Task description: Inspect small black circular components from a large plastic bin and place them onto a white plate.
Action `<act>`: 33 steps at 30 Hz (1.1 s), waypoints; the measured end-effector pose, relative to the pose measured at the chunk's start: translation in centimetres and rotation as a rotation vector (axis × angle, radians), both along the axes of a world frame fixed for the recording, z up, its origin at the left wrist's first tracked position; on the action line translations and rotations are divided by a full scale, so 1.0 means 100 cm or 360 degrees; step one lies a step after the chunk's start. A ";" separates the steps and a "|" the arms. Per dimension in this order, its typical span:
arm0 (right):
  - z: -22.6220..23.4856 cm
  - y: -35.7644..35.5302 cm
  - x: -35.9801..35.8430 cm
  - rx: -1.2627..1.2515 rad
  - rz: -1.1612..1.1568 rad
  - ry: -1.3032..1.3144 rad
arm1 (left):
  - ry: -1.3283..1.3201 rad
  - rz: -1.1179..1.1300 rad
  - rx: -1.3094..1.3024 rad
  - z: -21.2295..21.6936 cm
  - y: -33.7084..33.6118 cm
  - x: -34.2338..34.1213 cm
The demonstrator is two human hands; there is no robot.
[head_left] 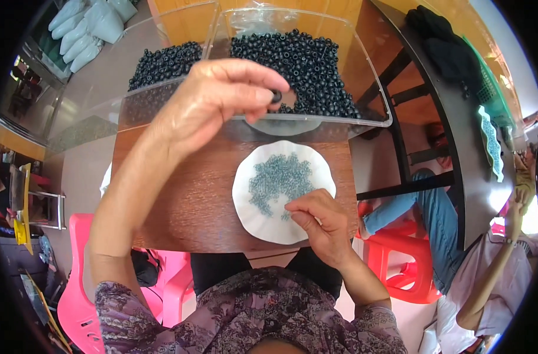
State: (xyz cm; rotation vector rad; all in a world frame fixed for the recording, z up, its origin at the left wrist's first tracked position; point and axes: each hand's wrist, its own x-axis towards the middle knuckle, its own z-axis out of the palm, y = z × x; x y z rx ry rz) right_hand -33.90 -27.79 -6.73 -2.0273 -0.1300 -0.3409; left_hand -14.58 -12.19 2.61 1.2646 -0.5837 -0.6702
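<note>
Your left hand (213,97) pinches a black bead (276,96) over the clear bin's (372,94) near wall, while your right hand (319,221) pinches small grey-blue beads (279,180) on the white dish (251,212) at the board's (186,200) near edge.

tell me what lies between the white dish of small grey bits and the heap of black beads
In the head view, the clear bin's front wall and a bare strip of wooden board separate the white dish from the black beads.

Bright daylight, sharp centre, fisheye bending and dark vignette at edges.
</note>
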 end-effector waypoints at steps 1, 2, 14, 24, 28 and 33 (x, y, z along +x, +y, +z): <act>0.000 0.000 -0.001 0.0014 -0.0013 -0.0003 | 0.0089 -0.0024 -0.0078 -0.004 0.001 -0.012; 0.002 0.000 -0.003 0.0016 -0.0013 0.0012 | 0.0164 -0.0010 -0.0133 -0.008 0.005 -0.024; 0.012 0.008 -0.016 0.0334 -0.0164 0.0061 | 0.0904 -0.0010 -0.0649 -0.106 0.012 -0.113; 0.008 0.012 -0.019 0.0431 -0.0225 0.0071 | 0.1010 0.0070 -0.0676 -0.115 0.010 -0.130; 0.007 0.012 -0.020 0.0473 -0.0266 0.0081 | 0.1044 0.0035 -0.0582 -0.118 0.012 -0.128; 0.007 0.014 -0.019 0.0459 -0.0277 0.0097 | 0.1138 -0.0004 -0.0639 -0.122 0.011 -0.129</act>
